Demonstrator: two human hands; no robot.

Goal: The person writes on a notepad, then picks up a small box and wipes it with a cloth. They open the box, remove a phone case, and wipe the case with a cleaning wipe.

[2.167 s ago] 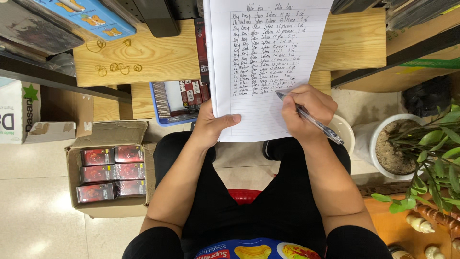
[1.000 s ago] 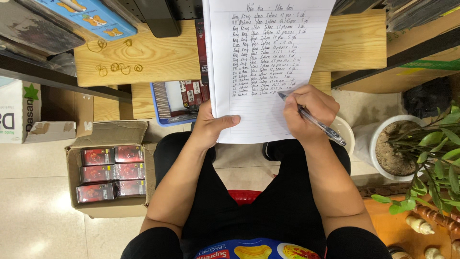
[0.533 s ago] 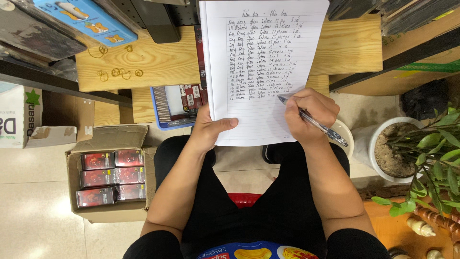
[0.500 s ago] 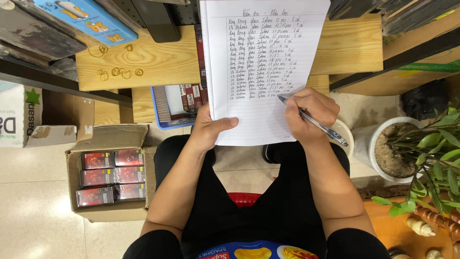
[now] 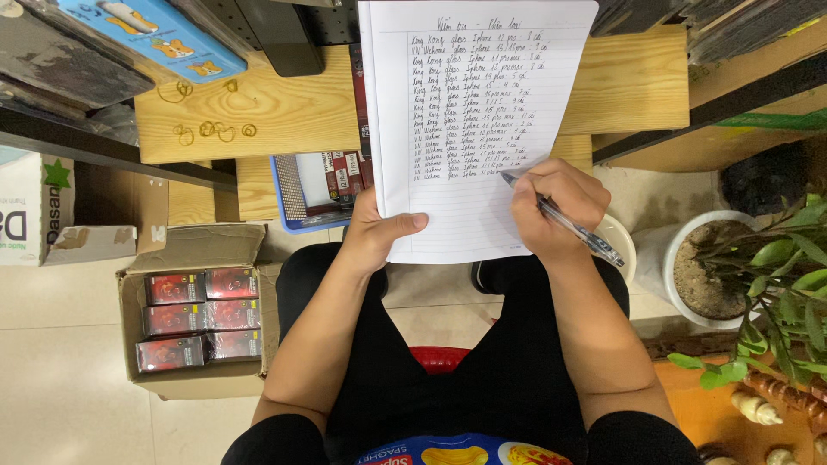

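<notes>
At the frame's centre, our left hand (image 5: 379, 237) gripped the lined paper pad (image 5: 469, 129) at its lower left edge, thumb on top; our right hand (image 5: 551, 207) pinched a pen (image 5: 568, 226), tip on the page.

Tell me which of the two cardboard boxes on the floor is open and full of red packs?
The brown cardboard box beside the person's left knee: its flaps are spread, showing rows of red packs. The white box further left is shut.

Your left hand (image 5: 379, 237) sat under the sheet (image 5: 474, 129), your right hand (image 5: 551, 207) on it with the pen (image 5: 564, 220); the carton (image 5: 194, 310) lay left, the potted plant (image 5: 758, 275) right.
</notes>
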